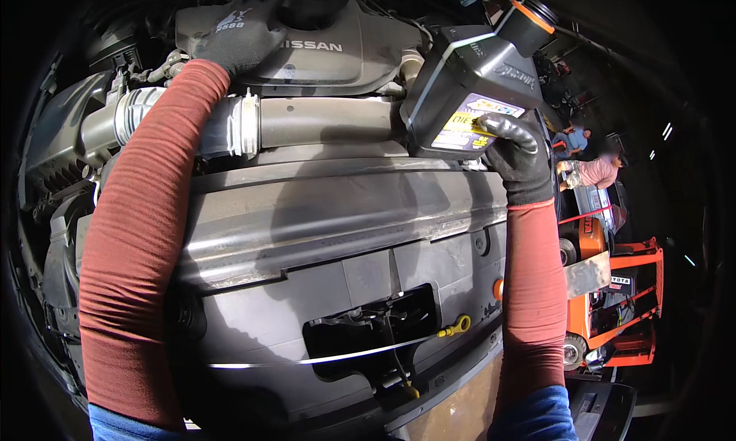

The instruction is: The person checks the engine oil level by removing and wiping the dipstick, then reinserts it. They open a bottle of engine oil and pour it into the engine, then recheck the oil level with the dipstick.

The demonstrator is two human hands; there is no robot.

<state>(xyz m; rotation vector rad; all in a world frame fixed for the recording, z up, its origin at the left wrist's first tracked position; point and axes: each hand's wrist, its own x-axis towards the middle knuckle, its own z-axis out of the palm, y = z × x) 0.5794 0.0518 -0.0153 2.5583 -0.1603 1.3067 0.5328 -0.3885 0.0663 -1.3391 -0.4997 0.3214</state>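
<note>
My right hand (517,154), in a black glove, grips the lower end of a black plastic oil jug (468,88), its thumb across the yellow and purple label. The jug leans over the engine's right side, its neck with an orange ring pointing up and right. My left hand (245,35), in a dark glove, rests over the engine cover (368,54). Its thumb and fingers curve around the left side of a black, round, funnel-like piece (316,4); some fingertips are hard to see in shadow. I cannot see whether the jug's mouth is capped.
A dipstick (456,326) with a yellow loop handle lies across the front panel, above a dark opening (376,330). An air intake hose (238,127) runs behind my left forearm. To the right are an orange forklift (613,288) and two people (594,173).
</note>
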